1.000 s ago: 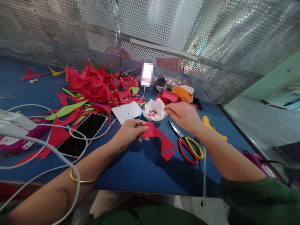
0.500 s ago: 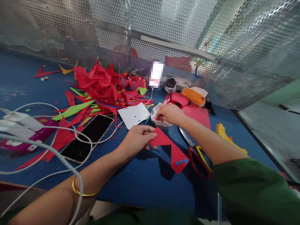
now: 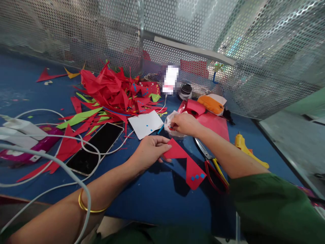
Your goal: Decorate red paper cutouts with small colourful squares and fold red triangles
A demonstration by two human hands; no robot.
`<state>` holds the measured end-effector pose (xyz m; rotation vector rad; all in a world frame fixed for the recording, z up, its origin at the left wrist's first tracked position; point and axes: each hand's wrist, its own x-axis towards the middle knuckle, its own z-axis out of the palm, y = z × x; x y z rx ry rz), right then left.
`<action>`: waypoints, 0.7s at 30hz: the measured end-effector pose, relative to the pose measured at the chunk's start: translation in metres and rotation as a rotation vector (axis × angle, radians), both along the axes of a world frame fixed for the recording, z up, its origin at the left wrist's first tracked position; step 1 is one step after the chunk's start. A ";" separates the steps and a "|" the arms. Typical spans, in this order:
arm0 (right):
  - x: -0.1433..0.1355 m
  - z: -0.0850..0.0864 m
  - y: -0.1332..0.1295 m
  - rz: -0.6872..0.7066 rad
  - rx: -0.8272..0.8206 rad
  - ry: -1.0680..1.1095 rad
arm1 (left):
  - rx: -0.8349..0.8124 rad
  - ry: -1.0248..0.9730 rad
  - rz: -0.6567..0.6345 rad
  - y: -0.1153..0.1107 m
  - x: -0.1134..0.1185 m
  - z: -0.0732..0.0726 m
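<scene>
My left hand (image 3: 152, 151) pinches the left end of a red paper cutout (image 3: 175, 150) between thumb and fingers. The cutout is a zigzag strip held just over the table, and its right point bears a row of three small blue squares (image 3: 197, 177). The fingers of my right hand (image 3: 186, 122) are closed and dip into a small crumpled plastic bag (image 3: 168, 128). Small red bits show at the bag's mouth. The fingertips are partly hidden, so what they pinch cannot be made out. Beside the bag lies a white card (image 3: 144, 123) with a few blue squares on it.
Scissors (image 3: 203, 149) lie under my right forearm, a yellow glue gun (image 3: 246, 149) farther right. Left are a dark phone (image 3: 98, 147), looping white cables (image 3: 83, 188) and a heap of red paper scraps (image 3: 106, 88). A lit phone (image 3: 170, 79) leans against the perforated metal screen (image 3: 177, 20).
Both hands keep nearly the same places, with the cutout still in my left hand and my right fingers still at the bag. The whole view has shifted very slightly.
</scene>
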<state>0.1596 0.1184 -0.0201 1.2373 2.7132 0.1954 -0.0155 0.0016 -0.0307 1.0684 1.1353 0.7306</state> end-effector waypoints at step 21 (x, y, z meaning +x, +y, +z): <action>-0.002 0.000 0.007 0.021 -0.097 0.029 | -0.022 -0.013 -0.004 0.001 0.000 -0.003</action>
